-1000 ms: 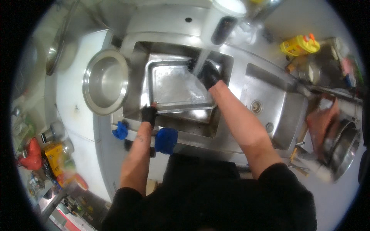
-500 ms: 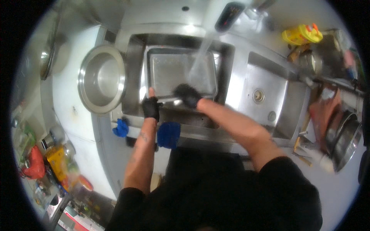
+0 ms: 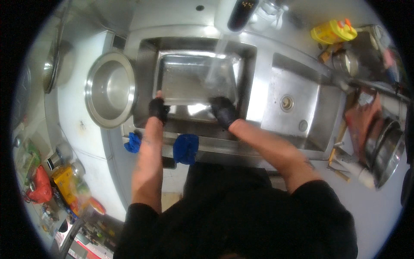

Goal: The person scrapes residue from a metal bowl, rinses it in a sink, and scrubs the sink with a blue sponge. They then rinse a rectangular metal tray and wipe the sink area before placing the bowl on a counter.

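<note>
A rectangular metal tray [image 3: 183, 80] lies tilted in the left sink basin [image 3: 148, 54], under a stream of water [image 3: 217, 58] from the tap [image 3: 239, 16]. My left hand [image 3: 159, 110], in a black glove with a bare thumb tip showing, is closed on the tray's near left corner. Also gloved in black, my right hand [image 3: 224, 113] grips the near edge toward the right corner. Its fingertips are dark and slightly blurred against the metal.
A round steel pot [image 3: 111, 90] stands left of the sink. Blue cloths [image 3: 186, 149] hang at the front edge. To the right are a second basin [image 3: 295, 101], a yellow container [image 3: 333, 32] and several pans [image 3: 386, 153].
My right hand has moved right along the tray's near edge, away from its middle. The tray has tipped, and water now spreads over its right side.
</note>
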`<state>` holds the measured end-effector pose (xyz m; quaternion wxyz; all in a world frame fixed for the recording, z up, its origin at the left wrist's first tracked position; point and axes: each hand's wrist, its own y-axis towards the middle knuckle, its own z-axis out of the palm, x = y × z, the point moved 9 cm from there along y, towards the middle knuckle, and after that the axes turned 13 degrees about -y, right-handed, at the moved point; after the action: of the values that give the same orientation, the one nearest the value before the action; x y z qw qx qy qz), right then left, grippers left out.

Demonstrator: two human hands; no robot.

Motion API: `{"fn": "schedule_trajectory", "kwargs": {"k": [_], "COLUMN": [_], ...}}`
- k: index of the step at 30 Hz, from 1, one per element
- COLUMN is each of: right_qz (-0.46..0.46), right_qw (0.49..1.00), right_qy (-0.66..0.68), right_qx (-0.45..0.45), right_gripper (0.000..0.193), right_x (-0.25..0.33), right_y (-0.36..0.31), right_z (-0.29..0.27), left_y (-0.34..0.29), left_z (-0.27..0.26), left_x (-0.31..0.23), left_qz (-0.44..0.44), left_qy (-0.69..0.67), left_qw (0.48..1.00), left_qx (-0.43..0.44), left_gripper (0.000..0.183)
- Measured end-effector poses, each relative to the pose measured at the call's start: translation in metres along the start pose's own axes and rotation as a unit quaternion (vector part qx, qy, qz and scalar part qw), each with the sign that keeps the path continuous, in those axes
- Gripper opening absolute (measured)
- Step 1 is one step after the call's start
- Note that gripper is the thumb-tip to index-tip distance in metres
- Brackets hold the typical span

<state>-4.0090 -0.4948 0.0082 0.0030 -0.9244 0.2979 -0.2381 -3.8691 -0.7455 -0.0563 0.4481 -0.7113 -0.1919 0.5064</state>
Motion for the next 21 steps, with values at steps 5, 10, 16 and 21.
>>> {"fn": "schedule_trajectory", "kwargs": {"k": [5, 10, 16, 21], "right_qz": [-0.089, -0.012, -0.113, -0.017], "right_qw": [0.992, 0.993, 0.976, 0.958], "right_qy": [-0.077, 0.109, 0.146, -0.068], "right_qx": [0.052, 0.036, 0.115, 0.279], "right_gripper": [0.021, 0.02, 0.036, 0.035], "right_x": [-0.012, 0.03, 0.033, -0.057], "right_y": [-0.021, -0.015, -0.013, 0.005], "right_z": [0.008, 0.003, -0.01, 0.006], "left_y": [0.013, -0.026, -0.051, -0.042], "left_z": [0.013, 0.073, 0.08, 0.031], "left_x": [0.006, 0.069, 0.037, 0.023], "left_qz": [0.008, 0.125, 0.413, 0.107], "left_qy": [-0.08, 0.179, 0.6, 0.215], "left_qw": [0.996, 0.967, 0.674, 0.966], "left_qx": [0.031, 0.133, 0.123, 0.094], "left_gripper": [0.051, 0.035, 0.015, 0.02]}}
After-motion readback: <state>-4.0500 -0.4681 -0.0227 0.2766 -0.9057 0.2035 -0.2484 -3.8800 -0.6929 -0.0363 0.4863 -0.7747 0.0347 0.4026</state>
